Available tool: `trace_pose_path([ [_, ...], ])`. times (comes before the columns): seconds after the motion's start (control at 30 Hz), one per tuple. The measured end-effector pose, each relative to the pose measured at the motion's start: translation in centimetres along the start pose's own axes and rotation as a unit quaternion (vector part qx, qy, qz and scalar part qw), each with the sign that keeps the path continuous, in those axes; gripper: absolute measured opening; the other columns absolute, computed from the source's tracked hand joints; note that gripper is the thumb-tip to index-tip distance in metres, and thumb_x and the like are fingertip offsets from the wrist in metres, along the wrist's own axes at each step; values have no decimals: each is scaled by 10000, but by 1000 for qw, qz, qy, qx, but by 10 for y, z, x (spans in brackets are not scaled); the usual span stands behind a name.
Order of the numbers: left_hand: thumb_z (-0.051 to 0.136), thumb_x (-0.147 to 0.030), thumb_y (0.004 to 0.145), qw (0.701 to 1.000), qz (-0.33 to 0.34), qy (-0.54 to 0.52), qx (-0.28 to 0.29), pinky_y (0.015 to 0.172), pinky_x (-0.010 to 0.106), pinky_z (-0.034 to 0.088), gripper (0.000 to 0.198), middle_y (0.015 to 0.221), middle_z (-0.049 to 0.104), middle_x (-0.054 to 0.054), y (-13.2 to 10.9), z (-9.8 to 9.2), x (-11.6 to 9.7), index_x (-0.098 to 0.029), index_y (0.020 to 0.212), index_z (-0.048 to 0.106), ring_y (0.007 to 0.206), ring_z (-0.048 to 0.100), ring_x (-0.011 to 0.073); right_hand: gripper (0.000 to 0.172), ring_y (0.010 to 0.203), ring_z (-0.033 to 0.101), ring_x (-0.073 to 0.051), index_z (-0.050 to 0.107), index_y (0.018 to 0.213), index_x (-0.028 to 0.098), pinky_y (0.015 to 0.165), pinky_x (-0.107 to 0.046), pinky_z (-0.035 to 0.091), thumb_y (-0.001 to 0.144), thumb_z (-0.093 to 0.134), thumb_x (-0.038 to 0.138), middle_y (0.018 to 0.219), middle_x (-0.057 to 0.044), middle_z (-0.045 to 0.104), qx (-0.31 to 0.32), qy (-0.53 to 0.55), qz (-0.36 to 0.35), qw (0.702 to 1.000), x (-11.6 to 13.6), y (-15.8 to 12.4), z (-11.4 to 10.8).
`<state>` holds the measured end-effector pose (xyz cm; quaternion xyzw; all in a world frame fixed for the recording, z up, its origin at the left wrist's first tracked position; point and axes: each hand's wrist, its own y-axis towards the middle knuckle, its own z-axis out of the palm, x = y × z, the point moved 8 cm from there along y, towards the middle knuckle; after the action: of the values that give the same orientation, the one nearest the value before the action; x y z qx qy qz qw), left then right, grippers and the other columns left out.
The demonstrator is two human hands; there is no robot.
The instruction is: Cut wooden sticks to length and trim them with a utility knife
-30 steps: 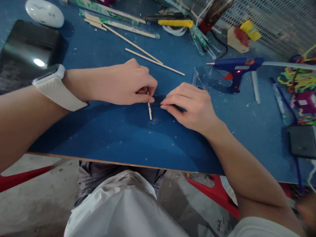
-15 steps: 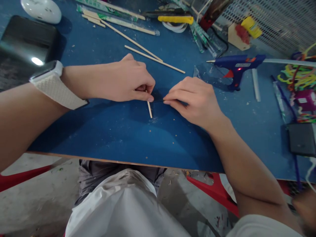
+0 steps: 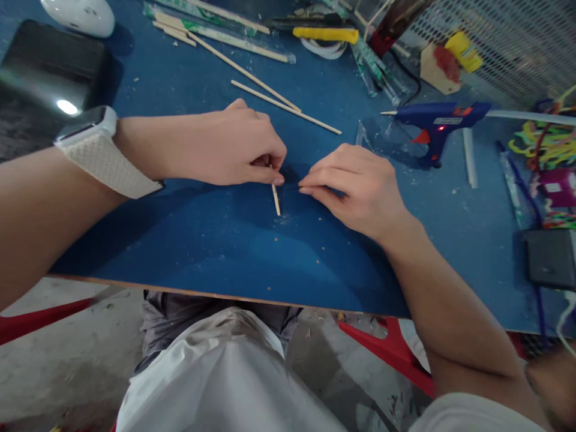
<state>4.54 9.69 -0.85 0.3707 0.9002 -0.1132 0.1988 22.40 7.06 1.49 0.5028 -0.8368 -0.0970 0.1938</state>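
Between the thumb and fingers of my left hand [image 3: 252, 147] is a short piece of wooden stick [image 3: 276, 203], its lower end sticking out toward the table's front edge. My right hand [image 3: 353, 186], a little to the right, has thumb and forefinger pinched together. A faint, thin dark strand [image 3: 290, 185] seems to run from those fingertips to the stick; what it is made of I cannot tell. Just beyond the hands, two long wooden sticks [image 3: 288, 108] lie on the blue table [image 3: 216, 240].
At the right lies a blue glue gun [image 3: 443, 117] with a red light on. Wrapped chopsticks [image 3: 243, 45] and a yellow-handled tool [image 3: 326, 34] are at the back. A black box [image 3: 54, 72] stands left, a black adapter [image 3: 551, 257] right. A wire mesh basket [image 3: 508, 48] is back right.
The whole view has shifted slightly. Both hands keep their pinches, with the stick and the strand in nearly the same place between them.
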Motion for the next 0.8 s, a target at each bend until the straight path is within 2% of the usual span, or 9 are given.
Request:
trace_pose_path([
  [0.2,478,-726,1096,1000,0,-3,1,1194,481,415,554,835,740,34,0,-2,-3,-305,919,792,1060,714,304,263,973,759,-266,875,1100,304,903,-461,561,1198,669,436,1093,-33,876,3,-1,-9,1000,0,-1,0],
  [0.3,469,-733,1099,1000,-4,5,1,1186,494,410,560,843,747,33,-1,-3,-4,-307,932,792,1016,705,297,257,970,753,-268,869,1092,296,888,-461,552,1195,672,425,1090,-41,875,2,-4,-10,1000,1,-1,0],
  [0.4,462,-699,1118,1000,1,5,7,1199,512,395,551,897,778,49,-2,-1,-5,-289,957,792,1045,709,305,246,964,749,-269,862,1086,286,876,-459,547,1192,678,409,1086,-47,875,-5,-6,-13,1000,2,0,0],
  [0.57,469,-721,1124,1000,8,5,-3,1207,514,406,572,864,774,38,-2,-2,-5,-294,924,793,1075,722,310,232,952,749,-276,855,1075,285,886,-466,551,1187,682,391,1078,-46,876,-10,-11,-4,1000,3,1,0],
  [0.67,475,-682,1133,1000,6,11,15,1215,524,398,536,898,801,42,-1,0,-5,-291,961,799,1098,709,313,225,949,753,-280,856,1070,283,901,-473,561,1181,687,382,1075,-50,874,-7,-9,2,1000,5,2,1],
  [0.8,485,-658,1129,1000,2,9,12,1200,509,380,508,880,786,35,-1,-1,-5,-291,944,782,1068,693,302,223,954,764,-281,860,1077,281,897,-472,596,1181,681,364,1074,-58,871,-11,-7,5,1000,7,2,1],
])
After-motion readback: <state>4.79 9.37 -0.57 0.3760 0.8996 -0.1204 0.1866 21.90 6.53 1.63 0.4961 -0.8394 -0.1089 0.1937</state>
